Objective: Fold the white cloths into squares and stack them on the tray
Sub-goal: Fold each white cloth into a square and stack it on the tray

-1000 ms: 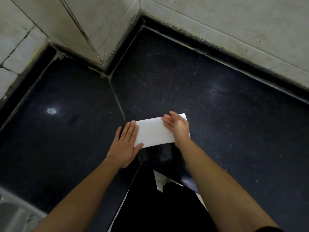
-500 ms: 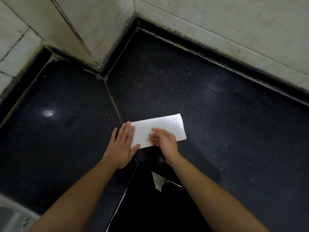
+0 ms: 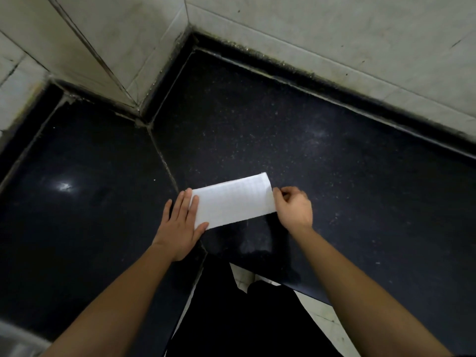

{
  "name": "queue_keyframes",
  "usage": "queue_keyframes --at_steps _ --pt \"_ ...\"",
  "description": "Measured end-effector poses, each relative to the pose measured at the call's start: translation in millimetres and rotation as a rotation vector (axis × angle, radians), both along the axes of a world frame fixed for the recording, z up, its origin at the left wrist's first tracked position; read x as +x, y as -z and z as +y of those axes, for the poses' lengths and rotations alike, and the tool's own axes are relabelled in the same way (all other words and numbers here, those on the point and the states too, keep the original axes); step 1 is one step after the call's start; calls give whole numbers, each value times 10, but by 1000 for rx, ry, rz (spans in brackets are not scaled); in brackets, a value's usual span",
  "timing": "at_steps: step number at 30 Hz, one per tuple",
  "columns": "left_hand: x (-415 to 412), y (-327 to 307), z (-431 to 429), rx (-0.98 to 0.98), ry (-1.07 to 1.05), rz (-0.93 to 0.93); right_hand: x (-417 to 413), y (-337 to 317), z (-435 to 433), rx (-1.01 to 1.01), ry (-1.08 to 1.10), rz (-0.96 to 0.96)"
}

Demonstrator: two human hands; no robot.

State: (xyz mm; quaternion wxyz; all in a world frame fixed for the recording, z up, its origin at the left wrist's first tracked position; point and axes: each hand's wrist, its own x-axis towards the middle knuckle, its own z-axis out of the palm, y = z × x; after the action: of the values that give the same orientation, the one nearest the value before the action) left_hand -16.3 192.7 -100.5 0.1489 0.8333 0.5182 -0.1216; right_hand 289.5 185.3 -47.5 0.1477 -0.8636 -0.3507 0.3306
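**Folded cloth held at both ends, table corner**

- White cloth [image 3: 233, 202]: seen as a folded oblong strip lying flat on the black speckled table [image 3: 334, 163], near the centre of the view. Its long axis is tilted, running from about 8 o'clock up to 2 o'clock. A faint grid texture is noted on its top face. The near long edge sits just inside the table's front edge.
- Left hand [image 3: 180, 228]: laid flat at the cloth's 9 o'clock end. Fingers are held straight and close together; the fingertips and thumb are rested on the cloth's end, while the palm is laid on the table. Grip: wide, nothing clasped, only pressed down.
- Right hand [image 3: 293, 210]: placed at the cloth's 3 o'clock end. Fingers are curled in, and the short edge is pinched between thumb and fingertips. Grip: narrow, holding the cloth's edge. Whether that edge is lifted off the table cannot be told.
- A pale seam [image 3: 162, 155] in the table is seen running from the wall corner at 11 o'clock down to the left hand.
- Tiled walls [image 3: 309, 47] are noted from 10 to 2 o'clock, with dark grime along the joint.
- A glare spot [image 3: 63, 186] is recorded at 9 o'clock.
- Dark clothing [image 3: 244, 318] is seen at 6 o'clock, with pale floor tile [image 3: 327, 323] beside it at 5 o'clock.
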Motion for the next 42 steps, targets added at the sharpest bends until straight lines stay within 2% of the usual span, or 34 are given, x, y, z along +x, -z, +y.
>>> queue_keyframes --at_steps 4,10,12,15,18,20,24,27,30,35,39,42 --pt "6 -9 -10 -23 -6 4 -253 -53 24 -184 -255 -164" --pt "9 -34 3 -35 -11 3 -226 -138 185 -245 -68 8" --pt "8 -41 2 -50 -7 10 -173 -132 200 -227 50 140" --pt "5 -46 -6 -50 -8 1 -139 -127 175 -108 323 484" --pt "19 -80 19 -74 -33 -40 -147 -193 166 8 390 652" --pt "21 -141 30 -91 -55 -91 -212 -225 154 102 322 604" --pt "29 -302 -38 -58 -158 -197 -481 -233 113 214 30 395" --pt "-82 -337 -71 -82 -315 -165 -772 -245 124 239 -248 267" --pt "-223 -351 -59 -133 -307 -124 -1109 -207 143 249 -494 158" --pt "-256 -404 18 -182 -320 -148 -1496 -12 130 199 -799 93" --pt "-360 -430 55 -253 -293 -162 -1524 62 133 88 -878 108" --pt "-404 -452 75 -255 -276 -150 -1446 20 134 41 -900 211"
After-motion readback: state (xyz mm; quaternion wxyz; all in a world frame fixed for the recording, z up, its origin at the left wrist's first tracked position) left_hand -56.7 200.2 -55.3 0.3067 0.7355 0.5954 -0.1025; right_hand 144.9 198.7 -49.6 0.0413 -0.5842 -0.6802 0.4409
